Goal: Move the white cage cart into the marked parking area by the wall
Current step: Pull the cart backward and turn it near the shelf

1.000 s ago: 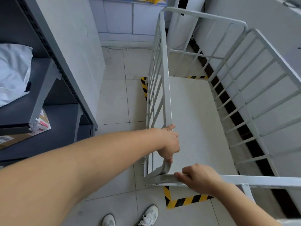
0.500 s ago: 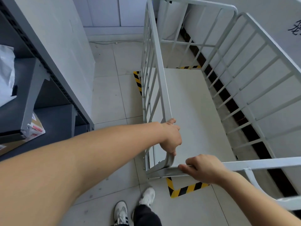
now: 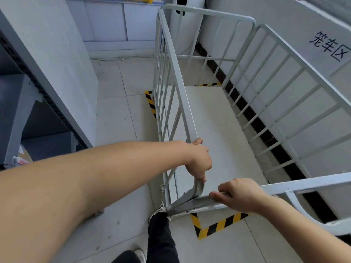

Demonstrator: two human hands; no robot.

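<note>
— Cart (image 3: 209, 120) position?
— Sits inside the striped tape (image 3: 214, 226) corners, it seems, long side just beside the wall (image 3: 284, 14).
— Hands?
— Both gripping: left hand (image 3: 199, 160) wrapped over the side rail (image 3: 177, 82) at its near bend, right hand (image 3: 239, 194) curled round the end rail (image 3: 303, 182). Suits swinging the near corner sideways.
— Room?
— Open floor (image 3: 117, 111) toward the rack (image 3: 57, 54); hardly any wallside. Probably only squaring-up to do.

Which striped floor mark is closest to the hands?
The near L-shaped mark just below the right hand; the far marks lie at the cage cart's other end.
</note>
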